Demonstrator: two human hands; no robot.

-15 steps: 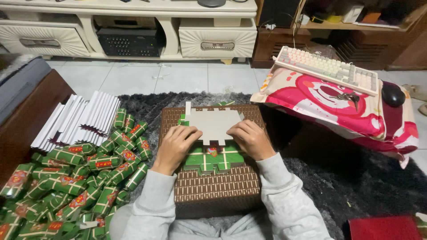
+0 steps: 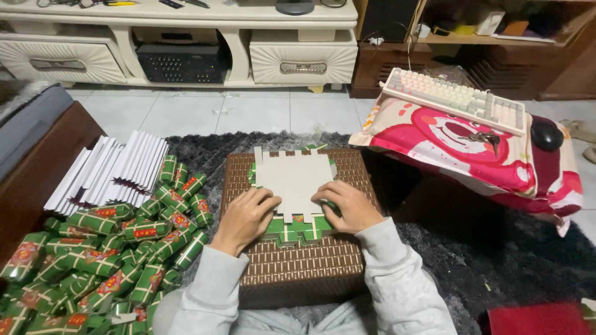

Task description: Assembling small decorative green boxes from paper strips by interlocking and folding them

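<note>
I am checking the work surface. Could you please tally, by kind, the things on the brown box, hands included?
Flat grey cardboard sheet with tabbed edges: 1
Green printed flat carton under it: 1
Left hand: 1
Right hand: 1
Total: 4, all resting on the brown woven-pattern box.

left hand (image 2: 247,217): palm down, fingers curled | right hand (image 2: 347,206): palm down, fingers pressing
</note>
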